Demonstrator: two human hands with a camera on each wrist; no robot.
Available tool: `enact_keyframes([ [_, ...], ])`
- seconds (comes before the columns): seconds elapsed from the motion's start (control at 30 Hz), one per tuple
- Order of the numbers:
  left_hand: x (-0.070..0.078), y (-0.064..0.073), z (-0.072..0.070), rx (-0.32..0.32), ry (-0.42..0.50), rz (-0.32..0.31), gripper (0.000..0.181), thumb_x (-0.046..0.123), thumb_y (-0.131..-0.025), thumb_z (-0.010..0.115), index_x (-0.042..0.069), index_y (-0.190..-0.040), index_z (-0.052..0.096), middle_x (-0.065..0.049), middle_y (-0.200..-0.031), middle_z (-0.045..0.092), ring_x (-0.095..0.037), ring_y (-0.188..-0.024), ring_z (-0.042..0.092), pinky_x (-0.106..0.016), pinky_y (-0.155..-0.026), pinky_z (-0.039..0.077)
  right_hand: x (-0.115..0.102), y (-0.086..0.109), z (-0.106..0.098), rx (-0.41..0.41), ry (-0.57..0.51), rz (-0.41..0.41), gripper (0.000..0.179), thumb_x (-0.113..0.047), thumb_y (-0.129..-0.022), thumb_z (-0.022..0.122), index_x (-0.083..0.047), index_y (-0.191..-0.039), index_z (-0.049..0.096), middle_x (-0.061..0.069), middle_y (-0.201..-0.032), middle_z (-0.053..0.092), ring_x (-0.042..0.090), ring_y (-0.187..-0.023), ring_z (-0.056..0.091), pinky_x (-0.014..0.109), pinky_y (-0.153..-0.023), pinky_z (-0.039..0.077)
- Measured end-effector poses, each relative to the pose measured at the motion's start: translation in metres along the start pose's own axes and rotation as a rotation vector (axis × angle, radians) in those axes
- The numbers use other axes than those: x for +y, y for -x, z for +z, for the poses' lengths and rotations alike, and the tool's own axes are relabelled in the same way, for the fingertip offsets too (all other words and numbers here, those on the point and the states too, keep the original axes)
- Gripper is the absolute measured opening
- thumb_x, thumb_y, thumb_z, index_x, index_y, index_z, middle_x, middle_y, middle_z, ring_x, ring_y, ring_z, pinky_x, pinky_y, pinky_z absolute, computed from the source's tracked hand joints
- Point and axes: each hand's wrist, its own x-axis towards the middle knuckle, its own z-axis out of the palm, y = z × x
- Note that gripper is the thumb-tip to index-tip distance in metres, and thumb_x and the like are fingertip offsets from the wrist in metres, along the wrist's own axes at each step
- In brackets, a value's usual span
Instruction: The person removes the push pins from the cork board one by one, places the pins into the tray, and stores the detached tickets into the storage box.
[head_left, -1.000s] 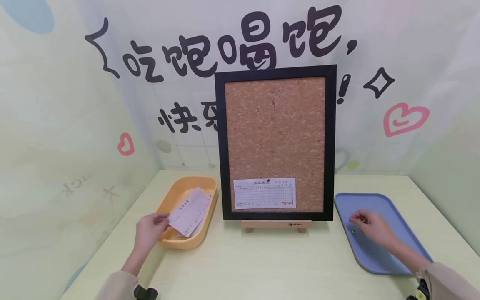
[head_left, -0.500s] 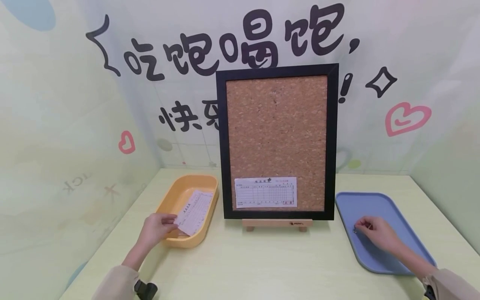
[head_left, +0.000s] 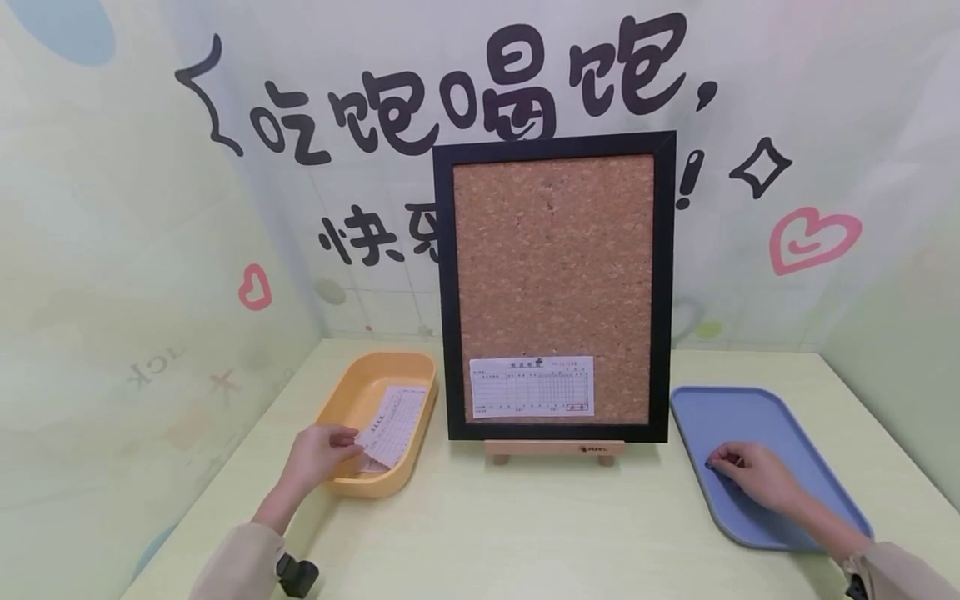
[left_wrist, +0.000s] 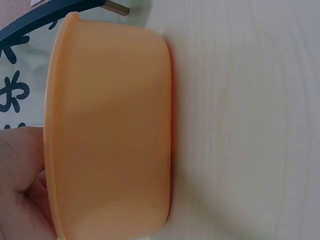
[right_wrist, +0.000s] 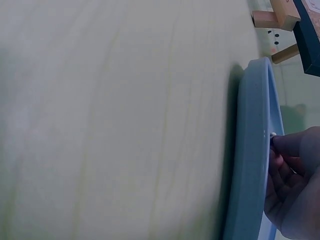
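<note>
My left hand (head_left: 321,454) reaches over the near left rim of an orange-yellow basin (head_left: 378,360) and pinches the corner of a printed paper slip (head_left: 401,417). More paper shows under that slip. In the left wrist view, the basin's wall hides the slip and most fingertips. Low over the left part of a blue tray (head_left: 750,408), my right hand (head_left: 759,477) pinches a small dark tack (head_left: 709,465) between thumb and forefinger. Its pale tip (right_wrist: 273,134) shows just inside the tray's rim in the right wrist view.
A black-framed corkboard (head_left: 555,258) stands on a small wooden easel (head_left: 555,447) between basin and tray. One printed form (head_left: 532,392) hangs at its lower left, with a dark tack (head_left: 539,362) at the top edge. A printed cloth wall closes the back.
My left hand has shifted slightly right, turning the slip in the basin. The right hand has lowered to the small piece that lay in the tray and now pinches it.
</note>
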Motion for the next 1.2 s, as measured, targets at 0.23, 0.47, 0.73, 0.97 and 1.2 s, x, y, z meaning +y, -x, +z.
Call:
enact_keyframes([
  [0.23, 0.002, 0.002, 0.001, 0.011, -0.027, -0.004, 0.022, 0.001, -0.075, 0.07, -0.009, -0.094, 0.066, -0.017, -0.084, 0.068, -0.026, -0.075, 0.065, -0.035, -0.066, 0.053, 0.0, 0.002, 0.001, 0.012, -0.021, -0.013, 0.006, 0.0, -0.082, 0.06, -0.001, -0.083, 0.066, -0.002, -0.071, 0.059, -0.002, -0.057, 0.044, 0.021, -0.049, 0.041],
  [0.47, 0.003, 0.007, -0.003, 0.019, -0.041, -0.001, 0.025, 0.002, -0.074, 0.07, -0.01, -0.096, 0.064, -0.017, -0.083, 0.067, -0.027, -0.075, 0.065, -0.036, -0.066, 0.053, 0.002, 0.002, 0.001, 0.007, -0.025, -0.021, 0.005, 0.0, -0.08, 0.061, 0.001, -0.083, 0.065, -0.004, -0.068, 0.056, -0.002, -0.058, 0.043, 0.021, -0.05, 0.04],
  [0.73, 0.003, 0.008, -0.005, 0.017, -0.047, -0.002, 0.025, 0.004, -0.076, 0.069, -0.01, -0.097, 0.064, -0.017, -0.084, 0.067, -0.027, -0.076, 0.065, -0.035, -0.067, 0.053, 0.004, 0.003, -0.002, 0.012, -0.035, -0.012, 0.005, -0.001, -0.08, 0.062, 0.002, -0.084, 0.064, -0.004, -0.068, 0.057, -0.001, -0.057, 0.044, 0.021, -0.049, 0.042],
  [0.97, 0.012, 0.004, -0.001, 0.056, -0.04, 0.07, 0.025, 0.006, -0.078, 0.069, -0.007, -0.099, 0.064, -0.014, -0.085, 0.068, -0.025, -0.076, 0.065, -0.036, -0.069, 0.052, -0.001, 0.0, -0.011, 0.038, -0.017, -0.035, 0.007, 0.001, -0.08, 0.061, 0.004, -0.086, 0.063, -0.002, -0.07, 0.056, -0.001, -0.058, 0.044, 0.021, -0.05, 0.042],
  [1.2, 0.034, -0.005, 0.01, 0.101, -0.035, 0.159, 0.029, 0.012, -0.079, 0.068, -0.002, -0.104, 0.063, -0.013, -0.09, 0.068, -0.024, -0.078, 0.065, -0.036, -0.07, 0.053, -0.011, -0.007, -0.021, 0.033, -0.035, -0.065, 0.01, 0.001, -0.083, 0.057, 0.007, -0.09, 0.062, 0.002, -0.072, 0.057, 0.002, -0.056, 0.047, 0.022, -0.048, 0.042],
])
